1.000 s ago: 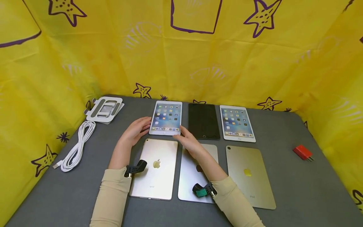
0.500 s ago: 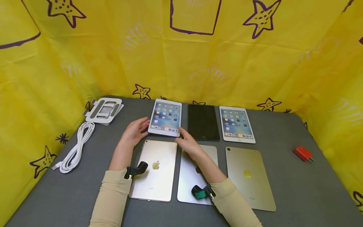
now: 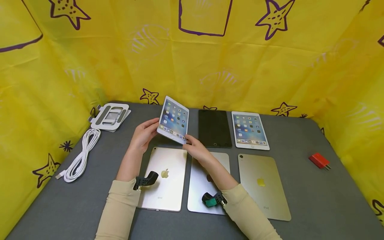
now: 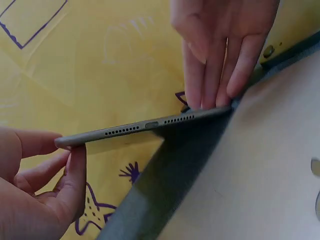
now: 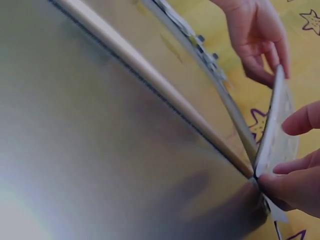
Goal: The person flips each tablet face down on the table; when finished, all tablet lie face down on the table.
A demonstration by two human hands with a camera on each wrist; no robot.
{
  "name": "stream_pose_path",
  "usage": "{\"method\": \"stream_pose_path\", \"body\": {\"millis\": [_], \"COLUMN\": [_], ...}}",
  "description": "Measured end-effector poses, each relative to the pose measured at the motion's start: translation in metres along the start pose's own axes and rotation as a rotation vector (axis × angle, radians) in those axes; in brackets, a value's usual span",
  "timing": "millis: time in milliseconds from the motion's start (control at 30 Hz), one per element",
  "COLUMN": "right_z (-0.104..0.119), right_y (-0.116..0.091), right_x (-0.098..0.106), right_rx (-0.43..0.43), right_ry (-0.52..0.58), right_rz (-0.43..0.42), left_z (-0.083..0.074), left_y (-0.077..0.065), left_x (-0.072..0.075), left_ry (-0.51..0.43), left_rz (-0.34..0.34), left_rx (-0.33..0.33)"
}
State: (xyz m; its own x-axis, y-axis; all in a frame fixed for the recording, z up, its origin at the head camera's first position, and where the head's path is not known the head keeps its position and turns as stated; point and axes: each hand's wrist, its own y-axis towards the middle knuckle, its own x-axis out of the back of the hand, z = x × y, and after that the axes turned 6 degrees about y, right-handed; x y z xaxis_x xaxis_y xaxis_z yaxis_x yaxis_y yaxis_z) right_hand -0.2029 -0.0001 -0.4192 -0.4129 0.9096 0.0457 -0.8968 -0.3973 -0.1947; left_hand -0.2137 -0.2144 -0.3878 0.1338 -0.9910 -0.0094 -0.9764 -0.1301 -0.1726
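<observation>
A small white tablet (image 3: 174, 118) with its screen lit is tilted in both hands, its far edge raised. The left hand (image 3: 144, 135) grips its left edge. At the lower right corner, the right hand (image 3: 196, 148) pinches the tablet. In the left wrist view, the tablet's thin bottom edge (image 4: 151, 125) shows a port and speaker holes. The right wrist view has the right hand's fingers (image 5: 306, 119) at the screen side. Close below the tablet lies a gold-backed tablet (image 3: 163, 191), face down.
Beside the held tablet lie a dark-screened tablet (image 3: 214, 128) and another lit white one (image 3: 250, 129). A silver tablet (image 3: 198, 186) and a pale gold one (image 3: 265, 196) lie face down. A folded stand (image 3: 105, 116), white cable (image 3: 78, 161) and red charger (image 3: 319, 160) flank them.
The small white tablet, lying nearly flat before, has been lifted and tilted up, with both hands still at its edges. The other tablets have stayed put.
</observation>
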Motion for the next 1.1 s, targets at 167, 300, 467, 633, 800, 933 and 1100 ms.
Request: {"method": "stream_pose_path", "body": {"millis": [167,300,467,633,800,933,1100], "right_z": [0.004,0.005,0.008,0.020,0.039,0.051,0.058], "right_y": [0.006,0.010,0.014,0.018,0.025,0.029,0.029], "right_x": [-0.005,-0.006,0.005,0.020,0.028,0.028,0.025], "right_rx": [0.003,0.005,0.023,0.078,0.235,0.306,0.327], "right_ry": [0.043,0.054,0.004,0.042,0.104,0.089,0.024], "right_rz": [0.031,0.046,0.059,0.010,-0.102,-0.135,-0.107], "left_z": [-0.013,-0.020,-0.021,-0.016,-0.013,-0.012,-0.012], "left_y": [-0.009,-0.012,-0.011,-0.011,-0.011,-0.010,-0.009], "left_x": [-0.012,-0.025,-0.046,-0.060,-0.066,-0.069,-0.072], "left_ry": [0.085,0.128,0.105,0.046,0.034,0.032,0.031], "left_rz": [-0.020,-0.012,0.017,-0.002,-0.023,-0.029,-0.020], "left_rx": [-0.072,-0.124,-0.142,-0.158,-0.149,-0.141,-0.135]}}
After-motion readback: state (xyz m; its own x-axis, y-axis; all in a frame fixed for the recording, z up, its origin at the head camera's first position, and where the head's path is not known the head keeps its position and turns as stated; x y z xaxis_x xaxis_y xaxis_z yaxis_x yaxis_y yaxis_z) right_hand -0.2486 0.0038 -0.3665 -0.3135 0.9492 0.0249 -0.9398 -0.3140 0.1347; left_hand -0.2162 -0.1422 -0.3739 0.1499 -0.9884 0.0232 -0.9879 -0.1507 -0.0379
